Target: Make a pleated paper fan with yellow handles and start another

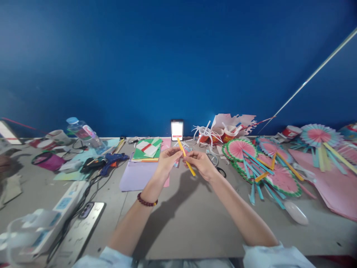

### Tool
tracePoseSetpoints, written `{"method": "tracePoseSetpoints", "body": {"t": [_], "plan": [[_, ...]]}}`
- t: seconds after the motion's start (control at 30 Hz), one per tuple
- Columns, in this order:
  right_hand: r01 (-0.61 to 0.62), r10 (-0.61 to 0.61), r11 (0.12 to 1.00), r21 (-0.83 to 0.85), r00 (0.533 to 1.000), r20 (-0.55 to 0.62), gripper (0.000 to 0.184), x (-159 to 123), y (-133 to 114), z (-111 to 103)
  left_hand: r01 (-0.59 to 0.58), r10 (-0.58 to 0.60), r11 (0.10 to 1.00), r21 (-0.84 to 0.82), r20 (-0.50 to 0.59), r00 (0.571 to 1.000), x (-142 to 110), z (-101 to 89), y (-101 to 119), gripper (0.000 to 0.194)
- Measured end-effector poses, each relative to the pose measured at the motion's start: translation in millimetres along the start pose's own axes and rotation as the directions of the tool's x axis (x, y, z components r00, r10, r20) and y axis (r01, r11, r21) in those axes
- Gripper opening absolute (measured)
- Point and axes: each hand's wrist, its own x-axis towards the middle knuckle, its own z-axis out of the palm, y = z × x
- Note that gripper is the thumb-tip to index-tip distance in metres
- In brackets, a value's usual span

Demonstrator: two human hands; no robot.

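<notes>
Both angled inward, close together: left hand (169,157) and right hand (200,163), pinching slanted yellow strip (190,169) above grey table (206,227).

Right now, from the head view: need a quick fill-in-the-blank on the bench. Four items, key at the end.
1. The left hand and right hand pinch a strip whose colour is ____.
2. The beaded bracelet sits on the ____ wrist (left or right).
3. The round, pink-centred paper fans lie on the person's ____ side.
4. The wall behind the table is coloured ____.

Missing words: yellow; left; right; blue.
</notes>
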Motion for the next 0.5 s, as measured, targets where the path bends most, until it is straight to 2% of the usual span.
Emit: {"method": "tracePoseSetpoints", "body": {"t": [0.2, 0.5], "plan": [[-0.029, 0.029, 1.000, -0.009, 1.000, -0.002, 0.035, -2.0, -3.5, 1.1, 0.007, -0.009, 0.999, 0.042, 0.038, 0.999, -1.8, -0.9, -1.2, 0.016], [0.017, -0.016, 0.998, 0.054, 1.000, -0.018, 0.038, -0.9, -0.6, 1.8, -0.004, 0.001, 0.999, 0.039, 0.063, 0.998, 2.8, 0.8, -3.2, 0.032]]}}
